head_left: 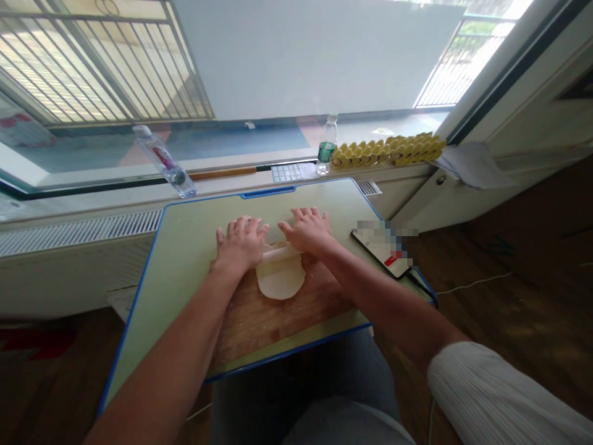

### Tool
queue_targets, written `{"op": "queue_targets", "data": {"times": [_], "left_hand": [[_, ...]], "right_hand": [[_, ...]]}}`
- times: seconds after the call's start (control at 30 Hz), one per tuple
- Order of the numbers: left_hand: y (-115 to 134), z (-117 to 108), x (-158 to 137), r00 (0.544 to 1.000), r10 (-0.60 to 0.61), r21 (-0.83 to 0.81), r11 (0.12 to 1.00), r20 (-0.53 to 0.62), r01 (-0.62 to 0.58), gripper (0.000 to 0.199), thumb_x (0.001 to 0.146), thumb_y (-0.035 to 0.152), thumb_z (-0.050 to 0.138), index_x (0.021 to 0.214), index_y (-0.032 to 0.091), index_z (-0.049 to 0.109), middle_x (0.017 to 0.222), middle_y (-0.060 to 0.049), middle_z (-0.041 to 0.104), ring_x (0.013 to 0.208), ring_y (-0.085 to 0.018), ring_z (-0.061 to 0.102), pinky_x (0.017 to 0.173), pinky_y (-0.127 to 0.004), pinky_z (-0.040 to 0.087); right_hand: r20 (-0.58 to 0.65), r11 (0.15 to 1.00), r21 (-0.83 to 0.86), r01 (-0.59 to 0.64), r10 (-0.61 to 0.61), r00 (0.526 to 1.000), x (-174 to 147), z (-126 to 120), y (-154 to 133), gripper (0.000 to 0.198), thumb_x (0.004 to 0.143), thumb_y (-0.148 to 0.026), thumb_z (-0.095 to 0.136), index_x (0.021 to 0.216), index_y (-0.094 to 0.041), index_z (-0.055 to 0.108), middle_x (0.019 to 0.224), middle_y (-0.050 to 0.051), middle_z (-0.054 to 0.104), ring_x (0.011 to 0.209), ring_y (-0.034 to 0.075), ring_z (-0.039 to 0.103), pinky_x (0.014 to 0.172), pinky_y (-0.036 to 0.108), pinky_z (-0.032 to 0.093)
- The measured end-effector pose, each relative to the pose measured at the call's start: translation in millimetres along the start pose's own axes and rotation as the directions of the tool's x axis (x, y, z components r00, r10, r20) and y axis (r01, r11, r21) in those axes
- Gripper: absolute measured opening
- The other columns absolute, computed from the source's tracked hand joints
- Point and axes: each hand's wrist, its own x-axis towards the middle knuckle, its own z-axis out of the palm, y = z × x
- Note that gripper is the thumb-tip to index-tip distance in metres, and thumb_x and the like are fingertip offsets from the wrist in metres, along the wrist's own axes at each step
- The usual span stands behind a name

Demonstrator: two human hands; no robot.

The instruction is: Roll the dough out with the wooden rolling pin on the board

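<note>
A flattened sheet of dough [281, 279] lies on a wooden cutting board [259, 330]. Across the far part of the dough runs a pale rolling pin [279, 252], its ends covered by my hands. My left hand [241, 241] rests palm down over the left end, fingers stretched forward and apart. Over the right end lies my right hand [308, 230], also palm down with its fingers extended and the thumb pointing inward. Neither hand's fingers wrap round the pin.
The board sits on a small blue-edged table [185, 247]. A phone [382, 252] with a cable lies at its right edge. On the windowsill beyond are a tilted bottle [162, 157], an upright bottle [327, 145], a brown stick [225, 173] and yellow egg cartons [389, 151].
</note>
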Motion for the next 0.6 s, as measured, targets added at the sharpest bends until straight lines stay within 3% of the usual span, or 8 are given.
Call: {"op": "queue_targets", "data": {"times": [0.13,0.37,0.47,0.6], "left_hand": [[5.8,1.9,-32.6,0.999,0.028,0.006,1.000,0.021,-0.029,0.062,0.108,0.056,0.025,0.156,0.027,0.052,0.167,-0.013,0.046,0.152,-0.035,0.040,0.124,-0.068,0.029],[16.4,4.8,-90.3,0.990,0.112,0.055,0.993,-0.087,-0.108,0.059,0.107,0.052,0.031,0.156,0.026,0.054,0.165,-0.014,0.049,0.151,-0.037,0.042,0.124,-0.068,0.029],[17.1,5.1,-90.6,0.990,0.101,0.052,0.994,-0.096,-0.096,0.059,0.107,0.052,0.032,0.155,0.026,0.055,0.164,-0.013,0.049,0.151,-0.037,0.043,0.125,-0.067,0.029],[12.4,5.5,-64.4,0.993,0.088,0.062,0.995,-0.075,-0.083,0.060,0.108,0.054,0.029,0.155,0.026,0.055,0.165,-0.014,0.049,0.152,-0.035,0.041,0.125,-0.069,0.026]], "right_hand": [[-0.020,0.999,-0.024,0.039,-0.039,0.999,-40.0,1.9,2.8,0.070,0.105,-0.064,0.038,0.159,-0.021,0.048,0.164,0.013,0.049,0.153,0.041,0.035,0.123,0.069,0.023],[-0.115,0.991,-0.078,0.106,-0.115,0.987,-106.2,5.9,7.4,0.063,0.109,-0.057,0.035,0.158,-0.020,0.050,0.164,0.010,0.050,0.154,0.036,0.034,0.124,0.064,0.025],[-0.122,0.992,-0.079,0.100,-0.109,0.986,-105.1,7.1,7.7,0.064,0.109,-0.059,0.035,0.158,-0.021,0.049,0.164,0.010,0.050,0.155,0.035,0.034,0.125,0.063,0.025],[-0.106,0.996,-0.067,0.066,-0.073,0.992,-76.2,8.0,5.7,0.067,0.107,-0.062,0.036,0.160,-0.022,0.047,0.165,0.010,0.049,0.154,0.037,0.035,0.125,0.064,0.024]]}}
